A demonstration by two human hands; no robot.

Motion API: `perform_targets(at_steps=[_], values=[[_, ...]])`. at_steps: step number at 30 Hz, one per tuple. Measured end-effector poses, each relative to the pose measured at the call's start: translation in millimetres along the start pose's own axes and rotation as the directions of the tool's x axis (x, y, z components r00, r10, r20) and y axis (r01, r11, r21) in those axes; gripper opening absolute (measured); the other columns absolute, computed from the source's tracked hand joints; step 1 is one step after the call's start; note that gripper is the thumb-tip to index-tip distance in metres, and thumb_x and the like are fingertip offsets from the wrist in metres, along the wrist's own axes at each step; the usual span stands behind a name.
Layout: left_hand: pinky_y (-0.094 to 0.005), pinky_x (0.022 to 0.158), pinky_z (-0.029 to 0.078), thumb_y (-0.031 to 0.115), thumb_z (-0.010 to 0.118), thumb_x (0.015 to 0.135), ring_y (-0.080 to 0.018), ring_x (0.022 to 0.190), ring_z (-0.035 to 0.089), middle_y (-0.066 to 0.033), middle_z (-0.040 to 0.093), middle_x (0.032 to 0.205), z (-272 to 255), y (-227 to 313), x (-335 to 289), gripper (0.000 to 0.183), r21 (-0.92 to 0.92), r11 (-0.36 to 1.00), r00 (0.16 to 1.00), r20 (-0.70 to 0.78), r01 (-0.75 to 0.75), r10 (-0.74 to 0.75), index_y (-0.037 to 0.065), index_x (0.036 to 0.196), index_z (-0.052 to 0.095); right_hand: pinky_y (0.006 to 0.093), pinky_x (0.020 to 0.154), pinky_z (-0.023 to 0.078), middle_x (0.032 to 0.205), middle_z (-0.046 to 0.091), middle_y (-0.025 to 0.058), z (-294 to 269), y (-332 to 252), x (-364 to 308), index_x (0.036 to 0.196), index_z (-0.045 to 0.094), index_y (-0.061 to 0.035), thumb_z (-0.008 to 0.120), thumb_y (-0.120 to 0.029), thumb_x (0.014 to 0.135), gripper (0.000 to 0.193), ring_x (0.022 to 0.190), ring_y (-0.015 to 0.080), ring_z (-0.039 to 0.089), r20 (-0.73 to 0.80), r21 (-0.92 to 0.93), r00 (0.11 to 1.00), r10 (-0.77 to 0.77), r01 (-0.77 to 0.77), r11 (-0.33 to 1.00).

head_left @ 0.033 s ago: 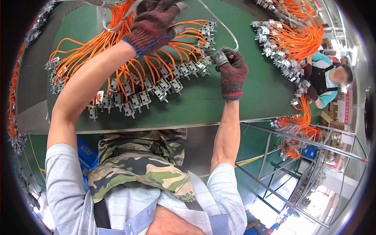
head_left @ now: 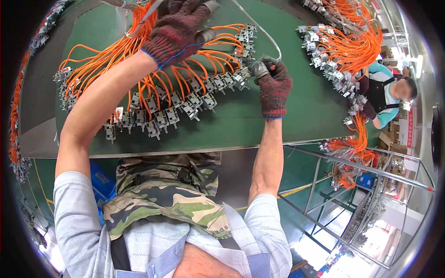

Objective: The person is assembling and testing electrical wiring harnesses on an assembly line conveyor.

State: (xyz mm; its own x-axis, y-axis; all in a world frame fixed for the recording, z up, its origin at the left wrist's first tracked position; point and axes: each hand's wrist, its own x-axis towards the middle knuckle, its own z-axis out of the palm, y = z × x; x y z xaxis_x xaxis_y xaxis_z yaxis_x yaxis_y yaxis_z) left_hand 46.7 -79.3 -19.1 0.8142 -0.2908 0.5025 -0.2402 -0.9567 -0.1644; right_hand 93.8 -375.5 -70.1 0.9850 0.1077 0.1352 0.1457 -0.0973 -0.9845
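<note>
A bundle of orange cables (head_left: 139, 28) fans out over the green tabletop, with small metal box-shaped connectors (head_left: 160, 120) at the ends. My left hand (head_left: 178, 34), in a dark red and grey knit glove, lies across the bundle with its fingers stretched out and the thumb apart. A grey strip (head_left: 147, 17) runs beside it over the cables. My right hand (head_left: 274, 88), gloved alike, is closed right of the connectors. It pinches the end of a thin pale grey cord (head_left: 259, 28), which bends up toward the top edge, where its other end is out of view.
The green tabletop (head_left: 287, 125) ends in a straight edge close to my body. More orange cable bundles (head_left: 352, 46) lie at the right, where a co-worker (head_left: 387, 92) stands. A metal tube frame (head_left: 361, 171) stands at the lower right. Another cable row (head_left: 16, 116) lines the far left.
My left hand has shifted very slightly left over the cables. My right hand still grips the cord, almost in the same place.
</note>
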Motion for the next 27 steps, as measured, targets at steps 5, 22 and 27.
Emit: perform_targets(at_steps=[5, 22, 27], values=[[-0.0568, 0.125, 0.034, 0.05, 0.064, 0.101, -0.0431, 0.157, 0.031, -0.0181, 0.037, 0.17, -19.5, -1.2, -45.5, 0.059, -0.151, 0.982, 0.99, -0.06, 0.117, -0.128, 0.015, 0.147, 0.058, 0.0278, 0.078, 0.057, 0.095, 0.073, 0.0023, -0.9, 0.5, -1.7, 0.114, 0.074, -0.0007, 0.083, -0.011, 0.091, 0.027, 0.084, 0.0086, 0.066, -0.003, -0.094, 1.0, -0.029, 0.029, 0.995], [-0.0522, 0.119, 0.042, 0.054, 0.061, 0.102, -0.0376, 0.143, 0.052, -0.0192, 0.051, 0.157, -10.8, 4.6, -99.6, 0.073, -0.34, 0.935, 0.932, 0.361, 0.103, 0.029, 0.013, 0.16, 0.044, 0.0276, 0.082, 0.058, 0.098, 0.073, 0.0032, 12.1, -14.7, -27.0, 0.117, 0.074, -0.0005, 0.083, -0.009, 0.091, 0.029, 0.089, 0.0095, 0.065, -0.023, -0.029, 0.986, -0.166, 0.165, 0.986], [-0.0526, 0.124, 0.037, 0.042, 0.067, 0.1, -0.0403, 0.148, 0.047, -0.0205, 0.052, 0.156, -12.9, 7.9, -95.9, 0.07, -0.417, 0.889, 0.908, 0.418, 0.19, 0.002, 0.008, 0.157, 0.045, 0.027, 0.079, 0.058, 0.096, 0.071, 0.0017, 18.5, -4.0, -35.5, 0.117, 0.074, -0.0009, 0.083, -0.007, 0.092, 0.027, 0.089, 0.0092, 0.065, -0.096, 0.042, 0.992, -0.084, 0.089, 0.995]])
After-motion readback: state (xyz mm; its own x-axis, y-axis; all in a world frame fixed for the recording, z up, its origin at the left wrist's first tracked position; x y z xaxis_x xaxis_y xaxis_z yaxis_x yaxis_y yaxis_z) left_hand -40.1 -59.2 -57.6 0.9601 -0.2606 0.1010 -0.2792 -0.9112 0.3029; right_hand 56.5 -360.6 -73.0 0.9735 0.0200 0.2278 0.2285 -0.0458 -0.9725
